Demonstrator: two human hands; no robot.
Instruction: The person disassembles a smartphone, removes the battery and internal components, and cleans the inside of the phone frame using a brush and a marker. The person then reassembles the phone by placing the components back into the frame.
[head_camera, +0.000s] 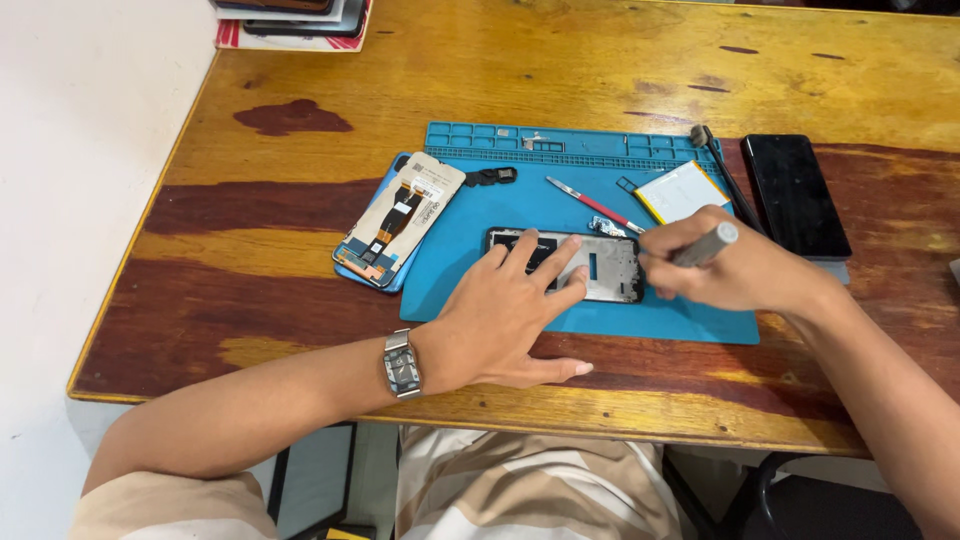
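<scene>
While the phone frame (567, 264) is lying on the blue mat (560, 200), I am pinning it with my left hand (500, 320), fingers spread flat. My right hand (730, 265) is gripping a grey tool (705, 245) at its right end, on the wooden counter (300, 200).

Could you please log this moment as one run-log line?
left hand: pressing phone frame flat | right hand: holding screwdriver at frame edge | surface: blue repair mat | nearby: tweezers, display assembly
</scene>
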